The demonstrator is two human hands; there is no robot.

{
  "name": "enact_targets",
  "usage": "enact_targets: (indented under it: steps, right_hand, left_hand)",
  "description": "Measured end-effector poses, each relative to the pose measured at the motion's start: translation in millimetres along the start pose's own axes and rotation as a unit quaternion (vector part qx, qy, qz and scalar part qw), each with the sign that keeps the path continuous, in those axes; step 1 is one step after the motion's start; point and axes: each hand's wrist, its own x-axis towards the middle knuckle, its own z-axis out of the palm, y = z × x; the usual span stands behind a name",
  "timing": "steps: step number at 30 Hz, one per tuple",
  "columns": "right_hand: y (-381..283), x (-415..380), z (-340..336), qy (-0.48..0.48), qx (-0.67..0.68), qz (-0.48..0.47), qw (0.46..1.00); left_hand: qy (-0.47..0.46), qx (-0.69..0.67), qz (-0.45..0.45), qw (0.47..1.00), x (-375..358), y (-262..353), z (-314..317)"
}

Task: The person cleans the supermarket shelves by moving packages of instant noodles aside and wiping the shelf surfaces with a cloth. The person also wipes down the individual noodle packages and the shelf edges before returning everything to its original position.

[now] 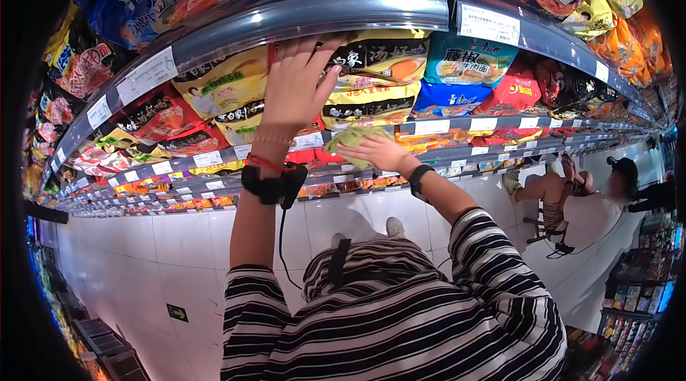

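Head view: the left hand (296, 88) is raised to the second shelf from the top, fingers spread and released, palm pressed flat against the yellow noodle packets (371, 77) stacked there. Its fingertips reach up to the grey shelf rail (314, 17) just above. A red string and a black wrist strap (273, 182) sit on that wrist, with a thin black cable hanging down from the strap.

The right hand (379, 154) is lower, just right of the left forearm, at the shelf edge with the white price tags (429, 126). It is clenched on a green cloth (351, 139), which lies bunched over the fingers and touches the shelf edge. A black watch (416, 177) is on that wrist.

Both arms wear black and white striped sleeves (493, 267). A teal packet (468, 59) and red packets (514, 92) lie to the right of the yellow ones. Below is a white tiled floor (143, 267). At the far right, another person (593, 213) in a black cap crouches by the lower shelves.
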Motion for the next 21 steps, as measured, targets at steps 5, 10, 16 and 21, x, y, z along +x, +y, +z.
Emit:
enact_targets:
  steps: [5,10,16,21]
  right_hand:
    - [18.1,-70.3,12.9,-0.080,-0.022,0.044,0.996]
    - [10.8,-81.3,-4.7,-0.118,-0.035,0.074,0.990]
    - [-29.3,-38.7,10.1,-0.092,0.100,0.112,0.984]
    - [-37.4,-3.9,29.7,-0.018,0.137,0.166,0.976]
  left_hand:
    - [0.093,-0.021,0.057,0.994,-13.6,-3.7,-3.3]
    - [0.129,-0.002,0.047,0.991,-49.8,-18.2,2.2]
    - [-0.063,-0.194,0.020,0.979,-154.9,-18.6,74.7]
    - [-0.166,-0.102,-0.019,0.981,-204.7,-6.6,114.1]
